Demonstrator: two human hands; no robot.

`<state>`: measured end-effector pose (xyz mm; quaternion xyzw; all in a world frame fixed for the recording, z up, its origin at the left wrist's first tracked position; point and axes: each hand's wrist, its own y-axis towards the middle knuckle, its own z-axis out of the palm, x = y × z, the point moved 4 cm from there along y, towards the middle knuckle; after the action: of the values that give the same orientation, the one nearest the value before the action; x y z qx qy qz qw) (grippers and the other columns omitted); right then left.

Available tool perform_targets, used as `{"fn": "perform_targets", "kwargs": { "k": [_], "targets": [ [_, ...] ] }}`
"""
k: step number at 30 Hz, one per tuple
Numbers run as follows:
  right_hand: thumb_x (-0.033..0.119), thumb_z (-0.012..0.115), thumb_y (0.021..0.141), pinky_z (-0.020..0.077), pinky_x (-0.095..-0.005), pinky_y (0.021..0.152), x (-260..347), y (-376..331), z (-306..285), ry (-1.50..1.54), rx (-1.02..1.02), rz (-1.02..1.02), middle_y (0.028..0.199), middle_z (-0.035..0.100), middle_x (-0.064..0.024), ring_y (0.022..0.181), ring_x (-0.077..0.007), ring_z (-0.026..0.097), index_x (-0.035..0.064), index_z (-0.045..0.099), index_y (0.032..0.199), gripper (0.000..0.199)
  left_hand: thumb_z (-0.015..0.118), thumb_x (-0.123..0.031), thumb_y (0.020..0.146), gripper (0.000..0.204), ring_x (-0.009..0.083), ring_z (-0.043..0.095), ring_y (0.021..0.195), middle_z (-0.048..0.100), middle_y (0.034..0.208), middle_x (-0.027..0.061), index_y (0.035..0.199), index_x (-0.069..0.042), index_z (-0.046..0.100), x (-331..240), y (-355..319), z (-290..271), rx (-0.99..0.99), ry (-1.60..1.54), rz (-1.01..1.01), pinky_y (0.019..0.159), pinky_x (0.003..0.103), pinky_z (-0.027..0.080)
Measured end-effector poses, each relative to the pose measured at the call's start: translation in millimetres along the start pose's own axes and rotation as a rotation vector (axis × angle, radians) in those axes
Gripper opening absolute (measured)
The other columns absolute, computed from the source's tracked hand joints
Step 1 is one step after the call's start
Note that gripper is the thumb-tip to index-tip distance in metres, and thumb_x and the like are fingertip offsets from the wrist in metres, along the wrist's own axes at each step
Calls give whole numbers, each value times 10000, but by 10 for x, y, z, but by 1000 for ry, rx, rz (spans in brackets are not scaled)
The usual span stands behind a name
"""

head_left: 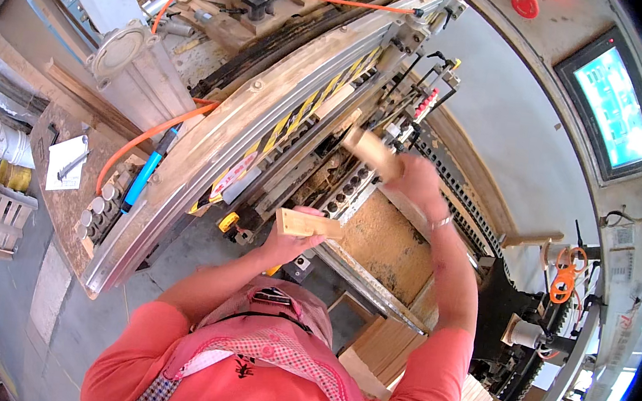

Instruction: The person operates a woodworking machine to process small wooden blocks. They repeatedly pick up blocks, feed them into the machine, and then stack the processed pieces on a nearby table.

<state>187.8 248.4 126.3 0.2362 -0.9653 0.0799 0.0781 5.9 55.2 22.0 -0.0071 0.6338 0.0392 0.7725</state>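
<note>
In front of my body, my left hand [286,249] is closed around a short pale wooden block [309,224], which shows a small hole near one end. My right hand [418,185] reaches further forward and to the right, gripping the end of another wooden piece [368,149]. That piece is blurred by motion and sits over the woodworking machine's bed, near a row of round black fittings [351,190]. Whether it touches the machine, I cannot tell. Between and below my hands lies a sawdust-covered tray [387,244].
A long metal rail [210,128] with yellow-black striping runs diagonally at left. An orange hose [137,144] crosses beside it. A lit control screen [613,107] and red button [525,5] are upper right. Wooden boards [380,346] are stacked below the tray.
</note>
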Motion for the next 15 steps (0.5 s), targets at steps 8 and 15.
{"fn": "perform_targets", "kwargs": {
  "k": [8,15],
  "targets": [
    [391,799,547,524,-393,718,-497,1249,22,-129,-28,159,871,664,-138,809,-294,648,43,672,861,486,812,-218,623,424,247,547,989,625,963,58,990,-111,627,-78,-63,-43,76,488,235,888,362,401],
    [360,838,541,540,-376,745,-532,1866,335,-152,-21,166,924,673,-129,878,-291,649,57,681,896,492,804,-273,634,481,308,440,1184,530,1206,65,1060,-144,621,36,-32,-66,230,655,137,989,412,325]
  ]
}}
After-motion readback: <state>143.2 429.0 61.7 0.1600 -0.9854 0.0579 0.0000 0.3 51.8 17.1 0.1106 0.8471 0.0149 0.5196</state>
